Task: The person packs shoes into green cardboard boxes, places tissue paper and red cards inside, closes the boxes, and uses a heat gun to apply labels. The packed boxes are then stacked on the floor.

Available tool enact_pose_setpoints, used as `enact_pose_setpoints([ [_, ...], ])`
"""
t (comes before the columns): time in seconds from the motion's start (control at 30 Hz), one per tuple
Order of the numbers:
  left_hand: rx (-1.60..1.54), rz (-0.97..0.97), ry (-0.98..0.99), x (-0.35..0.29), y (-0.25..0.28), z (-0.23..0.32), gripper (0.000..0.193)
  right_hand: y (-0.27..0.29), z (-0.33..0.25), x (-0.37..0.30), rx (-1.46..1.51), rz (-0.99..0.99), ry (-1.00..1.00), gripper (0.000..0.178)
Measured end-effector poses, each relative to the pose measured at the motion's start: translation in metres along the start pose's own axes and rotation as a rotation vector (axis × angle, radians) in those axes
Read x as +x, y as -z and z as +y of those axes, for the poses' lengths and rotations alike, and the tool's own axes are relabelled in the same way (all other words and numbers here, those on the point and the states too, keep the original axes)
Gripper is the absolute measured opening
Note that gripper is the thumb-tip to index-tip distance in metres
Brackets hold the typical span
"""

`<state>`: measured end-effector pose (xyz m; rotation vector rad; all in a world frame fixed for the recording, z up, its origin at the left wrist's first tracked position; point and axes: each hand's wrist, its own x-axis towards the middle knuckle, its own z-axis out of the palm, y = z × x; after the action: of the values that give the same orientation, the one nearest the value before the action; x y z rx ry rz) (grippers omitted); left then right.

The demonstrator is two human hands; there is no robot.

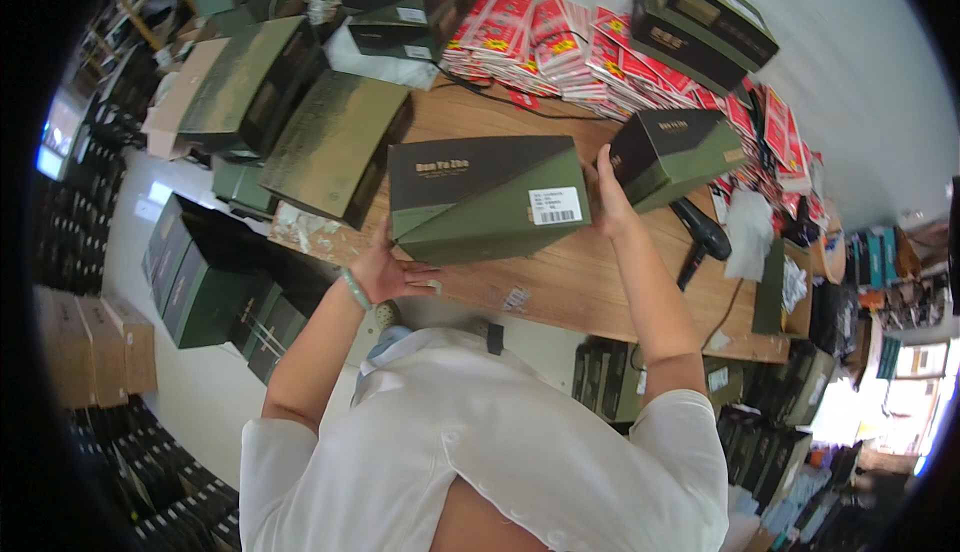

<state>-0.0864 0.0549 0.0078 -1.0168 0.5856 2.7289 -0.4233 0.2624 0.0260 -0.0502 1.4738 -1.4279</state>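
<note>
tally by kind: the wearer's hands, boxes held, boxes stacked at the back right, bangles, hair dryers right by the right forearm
Hands, left hand and right hand: 2
Held box: 1
Boxes stacked at the back right, upper box and lower box: 2
Bangle: 1
Hair dryer by the right forearm: 1
Total: 7

A white shirt (pixel 400 462) with short sleeves (pixel 690 442) and small buttons (pixel 506 513) down its front; beyond its left cuff, a pale green bangle (pixel 355 290); past its hem, blue trousers (pixel 394 336).
</note>
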Motion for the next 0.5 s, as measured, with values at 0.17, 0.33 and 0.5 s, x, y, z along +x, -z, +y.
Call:
enact_pose_setpoints([
  [0.17,-0.121,-0.030,-0.055,0.014,-0.001,-0.028,0.091,-0.024,0.023,-0.008,-0.136,-0.267,0.056,0.081],
  [0.33,-0.010,-0.128,-0.146,-0.027,-0.013,-0.052,0.075,-0.014,0.076,-0.080,0.119,-0.092,-0.019,0.077],
  [0.5,-0.016,-0.216,-0.386,-0.059,0.001,-0.016,0.063,-0.103,0.053,-0.127,0.200,-0.191,0.408,0.075],
])
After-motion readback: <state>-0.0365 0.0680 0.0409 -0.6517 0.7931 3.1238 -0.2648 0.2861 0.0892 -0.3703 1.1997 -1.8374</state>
